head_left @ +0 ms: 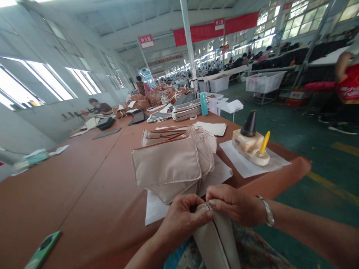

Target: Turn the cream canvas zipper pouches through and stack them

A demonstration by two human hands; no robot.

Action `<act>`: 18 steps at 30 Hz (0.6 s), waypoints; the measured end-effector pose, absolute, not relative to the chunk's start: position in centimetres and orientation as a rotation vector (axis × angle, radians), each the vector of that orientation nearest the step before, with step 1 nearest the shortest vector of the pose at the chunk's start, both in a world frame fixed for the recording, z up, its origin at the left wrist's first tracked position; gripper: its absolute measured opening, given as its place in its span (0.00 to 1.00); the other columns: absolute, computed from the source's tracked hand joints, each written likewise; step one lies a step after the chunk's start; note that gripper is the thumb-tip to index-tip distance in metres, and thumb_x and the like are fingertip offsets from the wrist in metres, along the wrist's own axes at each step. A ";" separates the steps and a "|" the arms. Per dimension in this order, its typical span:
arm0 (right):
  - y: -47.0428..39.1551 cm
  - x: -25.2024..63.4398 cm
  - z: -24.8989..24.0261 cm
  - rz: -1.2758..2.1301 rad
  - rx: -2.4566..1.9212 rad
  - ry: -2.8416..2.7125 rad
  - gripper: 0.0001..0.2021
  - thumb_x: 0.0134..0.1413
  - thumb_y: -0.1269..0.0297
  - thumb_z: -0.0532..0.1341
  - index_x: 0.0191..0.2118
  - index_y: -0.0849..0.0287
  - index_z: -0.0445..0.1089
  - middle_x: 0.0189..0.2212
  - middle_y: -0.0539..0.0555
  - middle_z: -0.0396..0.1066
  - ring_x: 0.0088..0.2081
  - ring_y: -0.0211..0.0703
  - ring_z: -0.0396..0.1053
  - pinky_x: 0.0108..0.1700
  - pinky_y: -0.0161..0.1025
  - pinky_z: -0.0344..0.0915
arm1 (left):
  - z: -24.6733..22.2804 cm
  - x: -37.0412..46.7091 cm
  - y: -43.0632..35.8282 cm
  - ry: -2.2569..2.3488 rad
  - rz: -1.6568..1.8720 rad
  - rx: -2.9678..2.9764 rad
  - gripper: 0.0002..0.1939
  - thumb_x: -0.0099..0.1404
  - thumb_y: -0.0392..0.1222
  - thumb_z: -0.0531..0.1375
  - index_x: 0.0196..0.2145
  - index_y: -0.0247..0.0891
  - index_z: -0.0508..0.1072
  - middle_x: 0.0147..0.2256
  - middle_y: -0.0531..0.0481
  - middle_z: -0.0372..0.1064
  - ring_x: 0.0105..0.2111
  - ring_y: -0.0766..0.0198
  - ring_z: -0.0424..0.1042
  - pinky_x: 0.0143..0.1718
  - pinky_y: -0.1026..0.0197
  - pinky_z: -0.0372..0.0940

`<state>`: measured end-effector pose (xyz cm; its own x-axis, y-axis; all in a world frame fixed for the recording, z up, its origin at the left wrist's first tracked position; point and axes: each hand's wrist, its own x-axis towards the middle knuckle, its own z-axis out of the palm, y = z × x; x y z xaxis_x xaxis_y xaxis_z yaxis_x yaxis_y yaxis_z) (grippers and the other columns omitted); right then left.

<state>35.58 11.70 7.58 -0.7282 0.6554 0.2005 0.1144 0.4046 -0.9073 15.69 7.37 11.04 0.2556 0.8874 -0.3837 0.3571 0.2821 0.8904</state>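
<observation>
1. Nearest me, a beige piece (pixel 204 239) is lying over my lap, its top end rising to the table's edge; a dark line is running down between its two panels. I cannot tell whether it is a seam or a gap.
2. My left hand (pixel 185 215) is pinching that top end between thumb and fingers. My right hand (pixel 238 204) is gripping it just beside, fingers curled, thumb pressing the edge.
3. Step in hand, by my judgement: I am working the two edges together at the top. The next move seems to be calling for a firm left pinch and level edges while the right thumb is pressing along the line.
4. Just beyond, a stack of similar beige pieces (pixel 168 162) is resting partly on white paper (pixel 153 209).
5. To its right, a pale container (pixel 248 142) is carrying a black cone (pixel 249 125) and a yellow-handled tool (pixel 265 142).
6. Far left, a green phone (pixel 43 248) is lying on the brown table (pixel 112 198).
</observation>
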 end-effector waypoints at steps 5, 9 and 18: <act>11.5 35.3 7.5 1.378 -0.681 -2.045 0.12 0.63 0.60 0.50 0.32 0.61 0.61 0.27 0.49 0.62 0.29 0.36 0.56 0.32 0.33 0.54 | 11.1 15.6 7.3 1.286 0.556 1.160 0.15 0.53 0.47 0.69 0.28 0.31 0.75 0.24 0.53 0.66 0.25 0.69 0.59 0.27 0.66 0.53; 11.6 35.0 6.2 1.701 -0.680 -1.853 0.16 0.63 0.53 0.51 0.33 0.62 0.62 0.26 0.49 0.62 0.26 0.35 0.54 0.28 0.33 0.52 | 10.8 15.6 7.4 1.210 0.611 1.060 0.19 0.54 0.53 0.69 0.28 0.31 0.77 0.25 0.48 0.70 0.24 0.68 0.62 0.27 0.65 0.55; 11.9 34.6 6.3 1.872 -0.724 -1.675 0.17 0.52 0.52 0.62 0.32 0.62 0.62 0.25 0.47 0.60 0.28 0.34 0.55 0.30 0.32 0.53 | 9.5 15.4 7.7 1.307 0.598 1.134 0.19 0.56 0.53 0.67 0.26 0.31 0.74 0.21 0.54 0.63 0.22 0.70 0.56 0.24 0.66 0.48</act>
